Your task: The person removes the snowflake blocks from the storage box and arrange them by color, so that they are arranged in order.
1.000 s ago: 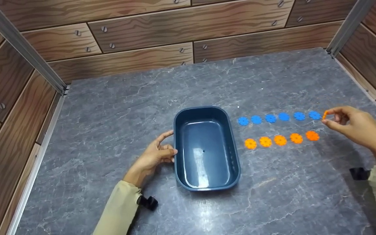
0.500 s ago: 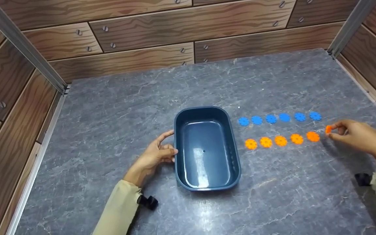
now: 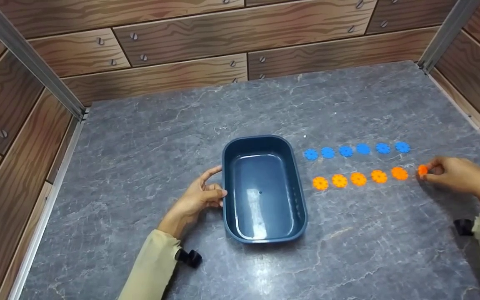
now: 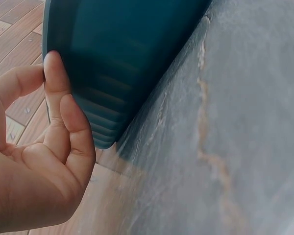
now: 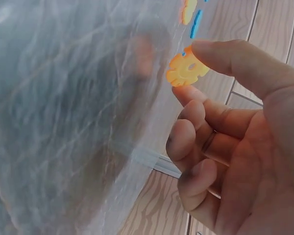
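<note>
My right hand [image 3: 456, 174] pinches an orange notched disc [image 3: 422, 170] between thumb and index finger, just right of the orange row. In the right wrist view this disc [image 5: 186, 68] stands on edge, with a hole and notches showing; the other fingers curl below. On the left, my left hand [image 3: 200, 196] holds the near-left wall of a dark blue plastic tub [image 3: 223, 216], its thumb at the rim. From the left wrist, the fingertips [image 4: 56, 73] press the ribbed outside of the tub. Inside, the tub shows a bare floor.
A row of several blue discs [image 3: 346, 151] lies right of the tub, with a row of several orange discs [image 3: 358, 179] nearer to me. The grey marbled table [image 3: 161, 137] is bounded by wood-patterned walls [image 3: 190, 37].
My right hand has moved toward me and slightly right with the orange disc, from beside the blue row's end to beyond the orange row's end. The left hand and tub stayed put.
</note>
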Available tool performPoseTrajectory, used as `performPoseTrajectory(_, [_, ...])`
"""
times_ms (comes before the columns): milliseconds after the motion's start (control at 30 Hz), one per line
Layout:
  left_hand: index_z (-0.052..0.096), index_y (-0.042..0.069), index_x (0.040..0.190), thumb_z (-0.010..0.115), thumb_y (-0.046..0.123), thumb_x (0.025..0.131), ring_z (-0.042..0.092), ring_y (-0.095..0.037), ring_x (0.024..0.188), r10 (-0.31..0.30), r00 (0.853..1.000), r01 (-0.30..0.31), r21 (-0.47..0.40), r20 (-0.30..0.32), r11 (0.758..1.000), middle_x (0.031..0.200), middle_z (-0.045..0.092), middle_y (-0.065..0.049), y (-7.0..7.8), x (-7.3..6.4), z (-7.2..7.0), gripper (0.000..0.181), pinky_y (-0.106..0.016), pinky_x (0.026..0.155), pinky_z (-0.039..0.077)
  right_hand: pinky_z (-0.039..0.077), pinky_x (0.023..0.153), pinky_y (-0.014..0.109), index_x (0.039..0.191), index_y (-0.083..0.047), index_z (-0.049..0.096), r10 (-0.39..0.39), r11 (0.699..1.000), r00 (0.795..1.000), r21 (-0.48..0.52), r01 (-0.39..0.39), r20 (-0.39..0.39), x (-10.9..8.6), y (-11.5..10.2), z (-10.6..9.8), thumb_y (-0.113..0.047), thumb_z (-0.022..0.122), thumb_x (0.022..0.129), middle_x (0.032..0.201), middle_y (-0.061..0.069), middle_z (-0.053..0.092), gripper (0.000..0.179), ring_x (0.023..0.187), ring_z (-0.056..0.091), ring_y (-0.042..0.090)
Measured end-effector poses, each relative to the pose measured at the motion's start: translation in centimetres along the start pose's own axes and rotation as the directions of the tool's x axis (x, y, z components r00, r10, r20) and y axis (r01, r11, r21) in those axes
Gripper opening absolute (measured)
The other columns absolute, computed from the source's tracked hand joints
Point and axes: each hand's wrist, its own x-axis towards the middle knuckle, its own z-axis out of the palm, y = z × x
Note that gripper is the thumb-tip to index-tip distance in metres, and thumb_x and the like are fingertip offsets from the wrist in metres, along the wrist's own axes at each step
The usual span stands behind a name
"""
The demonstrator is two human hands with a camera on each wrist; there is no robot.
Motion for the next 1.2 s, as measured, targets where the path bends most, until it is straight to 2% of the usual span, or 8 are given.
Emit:
performPoseTrajectory(200, [0.022,0.007,0.151,0.06,-0.004,0.085,0.059,-0.009,0.055,0.0,1.0,0.0,-0.001,0.002,1.0,0.067,0.061,0.006,0.0,0.0,0.0,0.077,-0.023,0.06,0.051,0.042,0.062,0.032,0.105,0.012,0.061,-0.005,1.0,1.0,-0.025,0.005,0.001,0.1,0.1,0.0,-0.026,0.064,0.087,0.085,0.019,0.065,0.042,0.072,0.058,0.023])
performPoseTrajectory(500, [0.021,0.007,0.151,0.059,-0.004,0.086,0.058,-0.008,0.056,0.009,1.0,-0.009,0.009,0.011,1.0,0.067,0.06,0.006,0.0,-0.1,0.0,0.077,-0.022,0.06,0.051,0.047,0.065,0.044,0.108,0.012,0.059,0.004,0.998,1.0,-0.06,-0.003,0.015,0.2,0.6,0.0,-0.031,0.065,0.086,0.089,0.021,0.064,0.049,0.077,0.059,0.029])
performPoseTrajectory(633, [0.02,0.007,0.152,0.058,-0.005,0.086,0.058,-0.009,0.056,0.008,1.0,-0.008,0.005,0.018,1.0,0.067,0.06,0.006,-0.1,0.0,-0.1,0.077,-0.023,0.062,0.051,0.046,0.064,0.038,0.111,0.013,0.056,-0.006,0.999,1.0,-0.048,0.006,-0.002,0.3,0.9,0.4,-0.03,0.066,0.087,0.087,0.02,0.061,0.05,0.076,0.056,0.026])
performPoseTrajectory(767, [0.02,0.007,0.152,0.058,-0.005,0.086,0.058,-0.009,0.057,0.001,1.0,-0.001,0.0,0.016,1.0,0.067,0.06,0.005,-0.2,-0.1,-0.2,0.076,-0.023,0.062,0.052,0.041,0.06,0.029,0.11,0.016,0.053,-0.022,0.999,1.0,0.034,0.022,-0.009,0.4,1.0,1.0,-0.022,0.065,0.088,0.081,0.016,0.059,0.045,0.069,0.052,0.019])
performPoseTrajectory(933, [0.02,0.007,0.152,0.058,-0.006,0.086,0.058,-0.009,0.056,-0.006,1.0,0.006,-0.001,0.011,1.0,0.068,0.06,0.005,-0.3,-0.2,-0.3,0.077,-0.023,0.061,0.052,0.041,0.06,0.028,0.11,0.017,0.05,-0.034,0.995,0.999,0.089,0.035,-0.011,0.3,1.0,1.5,-0.014,0.063,0.089,0.081,0.018,0.06,0.04,0.069,0.052,0.016])
performPoseTrajectory(1067, [0.02,0.007,0.152,0.058,-0.006,0.086,0.059,-0.009,0.056,-0.008,1.0,0.008,-0.004,0.009,1.0,0.068,0.06,0.005,-0.4,-0.2,-0.4,0.077,-0.023,0.061,0.052,0.042,0.06,0.028,0.111,0.016,0.048,-0.025,0.995,1.0,0.099,0.025,-0.001,0.3,0.9,1.4,-0.015,0.064,0.089,0.083,0.02,0.061,0.042,0.07,0.053,0.016])
performPoseTrajectory(1200, [0.021,0.009,0.152,0.058,-0.005,0.086,0.059,-0.009,0.057,-0.012,1.0,0.012,0.004,0.011,1.0,0.069,0.061,0.005,-0.3,-0.3,-0.4,0.076,-0.023,0.062,0.052,0.042,0.058,0.028,0.117,0.017,0.045,-0.011,0.995,1.0,0.104,0.009,0.018,0.1,0.7,1.2,-0.022,0.064,0.091,0.086,0.022,0.061,0.052,0.069,0.053,0.016])
